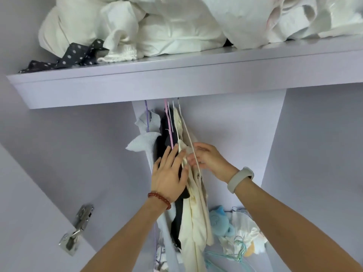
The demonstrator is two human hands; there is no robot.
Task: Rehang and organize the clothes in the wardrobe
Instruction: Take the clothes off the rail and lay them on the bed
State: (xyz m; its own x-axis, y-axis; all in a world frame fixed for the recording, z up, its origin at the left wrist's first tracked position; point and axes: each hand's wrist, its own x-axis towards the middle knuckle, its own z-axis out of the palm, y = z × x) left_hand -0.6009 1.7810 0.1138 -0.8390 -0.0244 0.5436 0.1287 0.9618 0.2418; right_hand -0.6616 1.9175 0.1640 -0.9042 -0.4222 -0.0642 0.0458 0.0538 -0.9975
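Left hand (169, 178) flat, fingers straight, pressed on dark garment (177, 218). Right hand (209, 159) pinched white hanger (189, 140) over cream garment (196, 222). All hung under shelf (176, 83); white bedding (176, 24) piled above.

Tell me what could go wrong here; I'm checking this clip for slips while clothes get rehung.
1. The right hand pinches a thin white hanger by the cream garment; a tug might slide it off.
2. The left hand presses the dark garment aside; it could slip too.
3. The white pile overhangs the shelf and might fall.
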